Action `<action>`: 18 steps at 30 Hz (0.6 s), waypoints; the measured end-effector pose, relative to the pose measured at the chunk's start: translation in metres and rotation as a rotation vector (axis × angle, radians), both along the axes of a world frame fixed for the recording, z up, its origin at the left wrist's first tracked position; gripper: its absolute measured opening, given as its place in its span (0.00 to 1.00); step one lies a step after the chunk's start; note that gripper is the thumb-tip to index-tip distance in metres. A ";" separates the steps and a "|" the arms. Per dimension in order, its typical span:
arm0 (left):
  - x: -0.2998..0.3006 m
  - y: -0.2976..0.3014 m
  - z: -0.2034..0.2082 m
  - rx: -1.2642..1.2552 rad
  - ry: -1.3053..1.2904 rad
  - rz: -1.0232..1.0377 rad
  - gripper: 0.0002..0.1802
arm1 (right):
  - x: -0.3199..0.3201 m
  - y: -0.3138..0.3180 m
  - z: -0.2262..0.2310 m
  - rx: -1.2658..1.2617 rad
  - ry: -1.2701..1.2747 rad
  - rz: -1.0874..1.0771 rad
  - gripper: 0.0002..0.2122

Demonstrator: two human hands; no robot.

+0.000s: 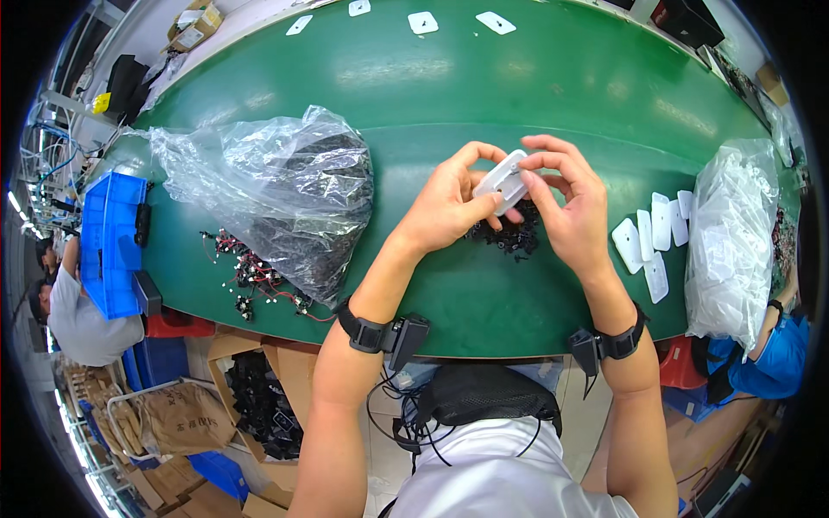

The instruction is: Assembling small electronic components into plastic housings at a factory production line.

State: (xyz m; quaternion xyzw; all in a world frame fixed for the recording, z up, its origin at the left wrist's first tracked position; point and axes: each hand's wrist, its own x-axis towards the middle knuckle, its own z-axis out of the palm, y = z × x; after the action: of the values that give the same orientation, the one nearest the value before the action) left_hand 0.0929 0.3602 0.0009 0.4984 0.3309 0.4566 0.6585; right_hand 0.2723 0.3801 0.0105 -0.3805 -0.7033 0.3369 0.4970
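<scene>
My left hand [442, 209] grips a white rounded plastic cover [499, 183], tilted above the table, with the thumb along its lower end. My right hand [568, 200] is closed at the cover's upper right edge, thumb and forefinger pinched together. Whatever lies between those fingertips is too small or hidden to name. Beneath both hands is a heap of small black parts [520, 238], partly covered by the fingers. Several more white plastic covers [660, 226] lie on the table to the right of my right hand.
A clear bag of dark parts [324, 186] stands left, beside loose wired connectors [255, 269]. A bag of white pieces [732, 250] sits right. Blue bins [112, 281] are at the far left. Covers [423, 22] lie along the far edge. Co-workers [91, 324] sit at both sides.
</scene>
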 end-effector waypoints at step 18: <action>0.008 0.002 -0.009 0.277 0.178 0.405 0.11 | -0.004 -0.004 0.010 0.258 -0.064 -0.121 0.06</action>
State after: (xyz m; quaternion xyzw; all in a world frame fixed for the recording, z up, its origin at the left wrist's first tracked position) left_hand 0.1011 0.3620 -0.0082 0.5459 0.4148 0.5744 0.4473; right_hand 0.2683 0.3758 0.0205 -0.3655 -0.7321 0.2009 0.5387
